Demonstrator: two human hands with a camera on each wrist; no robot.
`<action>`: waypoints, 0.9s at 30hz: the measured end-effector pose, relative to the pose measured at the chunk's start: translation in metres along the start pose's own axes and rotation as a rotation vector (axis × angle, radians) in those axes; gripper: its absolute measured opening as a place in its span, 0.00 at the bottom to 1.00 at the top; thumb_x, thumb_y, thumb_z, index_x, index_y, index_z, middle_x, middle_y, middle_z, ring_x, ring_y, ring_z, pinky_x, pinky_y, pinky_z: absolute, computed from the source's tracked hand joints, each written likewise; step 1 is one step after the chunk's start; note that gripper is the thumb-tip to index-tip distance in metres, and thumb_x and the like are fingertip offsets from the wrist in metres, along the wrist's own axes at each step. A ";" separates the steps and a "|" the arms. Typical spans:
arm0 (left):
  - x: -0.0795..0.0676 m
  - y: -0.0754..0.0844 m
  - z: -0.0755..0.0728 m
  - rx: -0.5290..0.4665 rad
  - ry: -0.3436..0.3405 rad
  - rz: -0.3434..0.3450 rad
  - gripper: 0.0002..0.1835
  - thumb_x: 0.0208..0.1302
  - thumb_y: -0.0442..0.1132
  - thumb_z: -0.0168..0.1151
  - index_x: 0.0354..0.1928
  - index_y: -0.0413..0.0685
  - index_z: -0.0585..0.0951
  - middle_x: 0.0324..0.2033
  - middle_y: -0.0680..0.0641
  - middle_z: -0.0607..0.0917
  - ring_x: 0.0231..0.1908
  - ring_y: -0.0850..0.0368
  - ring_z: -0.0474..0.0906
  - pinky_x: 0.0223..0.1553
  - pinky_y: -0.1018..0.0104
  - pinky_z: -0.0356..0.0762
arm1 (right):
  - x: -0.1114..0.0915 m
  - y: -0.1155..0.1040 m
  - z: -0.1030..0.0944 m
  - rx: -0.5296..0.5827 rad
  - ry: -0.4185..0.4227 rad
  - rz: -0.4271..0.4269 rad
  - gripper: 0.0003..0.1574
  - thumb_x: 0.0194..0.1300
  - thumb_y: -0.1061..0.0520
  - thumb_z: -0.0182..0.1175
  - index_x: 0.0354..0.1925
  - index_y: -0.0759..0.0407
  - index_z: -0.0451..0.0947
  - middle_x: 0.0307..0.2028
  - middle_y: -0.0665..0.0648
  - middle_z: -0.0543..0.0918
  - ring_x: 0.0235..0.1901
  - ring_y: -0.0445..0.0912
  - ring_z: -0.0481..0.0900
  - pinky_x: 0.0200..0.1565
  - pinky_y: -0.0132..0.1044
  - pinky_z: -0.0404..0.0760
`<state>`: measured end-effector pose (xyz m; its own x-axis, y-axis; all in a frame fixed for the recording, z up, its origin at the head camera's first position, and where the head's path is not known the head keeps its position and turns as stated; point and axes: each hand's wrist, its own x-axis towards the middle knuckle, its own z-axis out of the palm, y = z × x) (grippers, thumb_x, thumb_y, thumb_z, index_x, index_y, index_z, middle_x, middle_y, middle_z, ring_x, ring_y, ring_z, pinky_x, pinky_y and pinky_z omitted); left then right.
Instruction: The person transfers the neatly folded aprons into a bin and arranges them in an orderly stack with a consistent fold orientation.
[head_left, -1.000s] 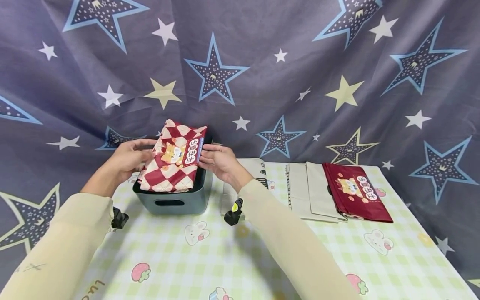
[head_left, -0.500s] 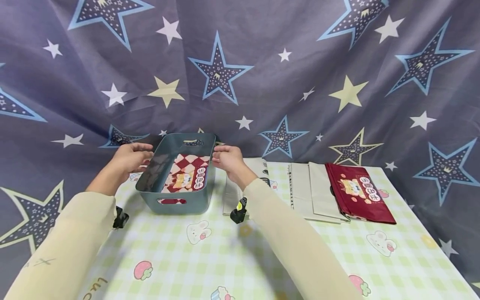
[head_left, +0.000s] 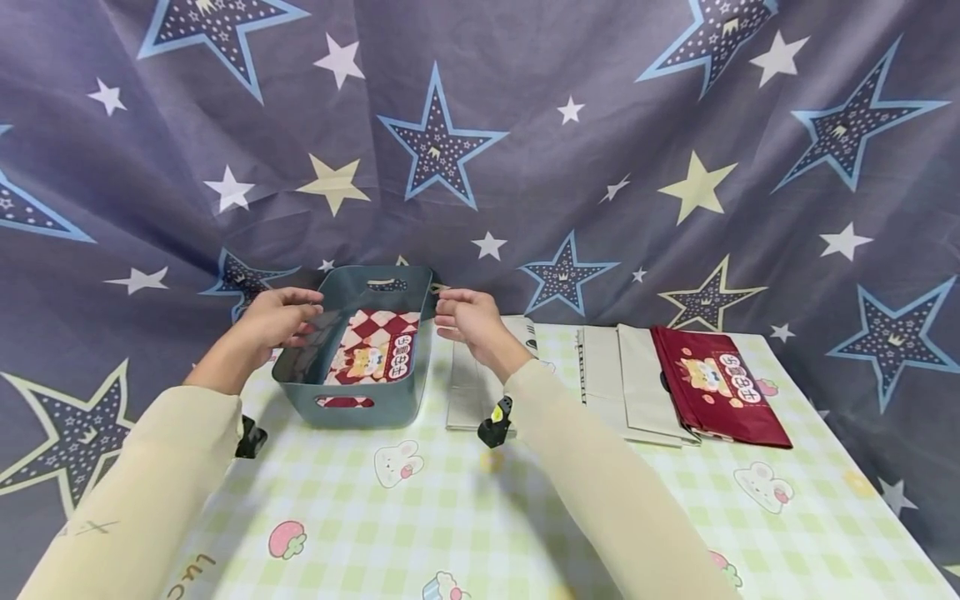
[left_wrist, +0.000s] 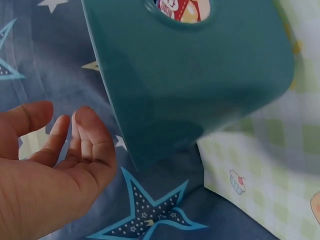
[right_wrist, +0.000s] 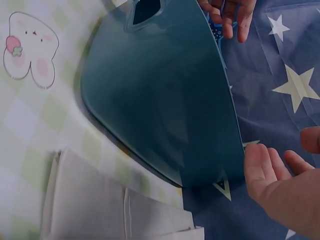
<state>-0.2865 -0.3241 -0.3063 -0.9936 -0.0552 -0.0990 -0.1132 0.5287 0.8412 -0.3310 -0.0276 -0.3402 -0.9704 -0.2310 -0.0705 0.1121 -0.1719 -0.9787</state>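
Note:
A blue-green plastic storage basket (head_left: 395, 407) with handle slots stands at the back left of the table in the head view. Inside, on its bottom, lies a folded red-and-cream checkered cloth (head_left: 369, 333) with a cartoon dog print. My left hand (head_left: 276, 320) hovers over the basket's left rim, fingers loosely bent and holding nothing. Just outside the right rim is my right hand (head_left: 472, 321), also holding nothing. The left wrist view has the left hand (left_wrist: 65, 167) beside the basket wall (left_wrist: 185, 80). In the right wrist view the right hand (right_wrist: 285, 182) is close to the rim.
Folded off-white fabric (head_left: 472, 387) lies right of the basket, partly behind the right forearm. Farther right, more off-white folded fabric (head_left: 600, 375) sits beside a dark red folded cloth (head_left: 716, 379). A star-patterned curtain (head_left: 480, 125) hangs behind the checkered tablecloth (head_left: 337, 508).
The checkered cloth, between both hands above the basket a second ago, went down into it and was let go. Since then both hands have shifted slightly right.

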 end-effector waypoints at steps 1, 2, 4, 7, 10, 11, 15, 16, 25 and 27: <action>0.000 0.001 0.002 -0.002 -0.003 0.002 0.26 0.78 0.40 0.52 0.72 0.39 0.67 0.51 0.48 0.77 0.35 0.65 0.77 0.37 0.68 0.83 | -0.001 0.000 -0.003 -0.004 0.001 0.000 0.18 0.74 0.64 0.57 0.59 0.67 0.77 0.49 0.64 0.84 0.48 0.55 0.83 0.53 0.47 0.84; 0.001 0.002 0.004 -0.005 -0.005 0.003 0.25 0.78 0.41 0.51 0.72 0.39 0.67 0.51 0.47 0.76 0.35 0.64 0.77 0.37 0.68 0.83 | -0.001 0.000 -0.005 -0.005 0.006 -0.001 0.17 0.74 0.64 0.57 0.59 0.67 0.77 0.46 0.61 0.84 0.46 0.54 0.84 0.53 0.47 0.84; 0.002 0.005 0.009 -0.006 -0.007 0.007 0.25 0.79 0.41 0.51 0.72 0.40 0.67 0.53 0.46 0.75 0.36 0.62 0.77 0.38 0.68 0.83 | -0.002 0.000 -0.011 -0.017 0.010 -0.002 0.17 0.75 0.64 0.57 0.59 0.66 0.77 0.43 0.57 0.83 0.44 0.51 0.84 0.53 0.48 0.84; 0.004 0.009 0.020 -0.010 -0.003 0.017 0.24 0.79 0.41 0.50 0.72 0.41 0.67 0.54 0.43 0.75 0.38 0.60 0.77 0.38 0.66 0.83 | -0.004 0.000 -0.020 -0.037 0.015 -0.011 0.19 0.75 0.63 0.57 0.61 0.65 0.76 0.44 0.58 0.84 0.47 0.55 0.84 0.53 0.49 0.84; 0.005 0.014 0.034 -0.020 0.001 0.029 0.24 0.80 0.41 0.49 0.72 0.42 0.68 0.55 0.42 0.75 0.40 0.56 0.76 0.38 0.66 0.82 | -0.005 0.002 -0.029 -0.058 0.024 -0.022 0.19 0.76 0.62 0.57 0.62 0.65 0.76 0.47 0.60 0.84 0.50 0.57 0.84 0.54 0.50 0.84; 0.005 0.017 0.039 -0.028 0.000 0.033 0.23 0.80 0.41 0.50 0.72 0.42 0.68 0.56 0.41 0.75 0.40 0.56 0.76 0.38 0.66 0.81 | -0.005 0.003 -0.032 -0.061 0.029 -0.026 0.19 0.76 0.61 0.57 0.62 0.64 0.76 0.48 0.61 0.84 0.51 0.58 0.84 0.54 0.50 0.84; 0.004 0.030 0.057 -0.050 -0.005 0.073 0.22 0.80 0.40 0.51 0.71 0.43 0.70 0.56 0.40 0.75 0.43 0.53 0.76 0.39 0.67 0.81 | -0.006 0.008 -0.047 -0.088 0.052 -0.034 0.19 0.76 0.59 0.56 0.62 0.62 0.76 0.54 0.65 0.83 0.54 0.60 0.83 0.53 0.49 0.84; 0.004 0.034 0.061 -0.055 -0.010 0.088 0.22 0.79 0.40 0.51 0.71 0.43 0.70 0.56 0.40 0.75 0.44 0.53 0.76 0.40 0.67 0.81 | -0.007 0.009 -0.051 -0.096 0.060 -0.038 0.19 0.77 0.59 0.56 0.62 0.62 0.76 0.55 0.66 0.83 0.55 0.60 0.82 0.53 0.48 0.84; 0.002 0.067 0.100 -0.107 -0.011 0.217 0.21 0.78 0.39 0.53 0.69 0.44 0.73 0.56 0.39 0.78 0.51 0.45 0.77 0.45 0.62 0.78 | -0.009 0.017 -0.091 -0.163 0.141 -0.074 0.19 0.77 0.60 0.55 0.62 0.63 0.76 0.54 0.67 0.82 0.55 0.61 0.82 0.56 0.52 0.82; 0.000 0.073 0.110 -0.116 -0.010 0.237 0.20 0.78 0.38 0.53 0.68 0.45 0.74 0.56 0.40 0.79 0.51 0.44 0.77 0.44 0.61 0.78 | -0.010 0.019 -0.097 -0.168 0.152 -0.073 0.19 0.77 0.60 0.55 0.62 0.63 0.76 0.55 0.67 0.82 0.53 0.60 0.83 0.56 0.52 0.81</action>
<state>-0.2945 -0.1923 -0.3031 -0.9923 0.0676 0.1035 0.1225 0.4254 0.8967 -0.3404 0.0646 -0.3772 -0.9971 -0.0743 -0.0142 0.0156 -0.0178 -0.9997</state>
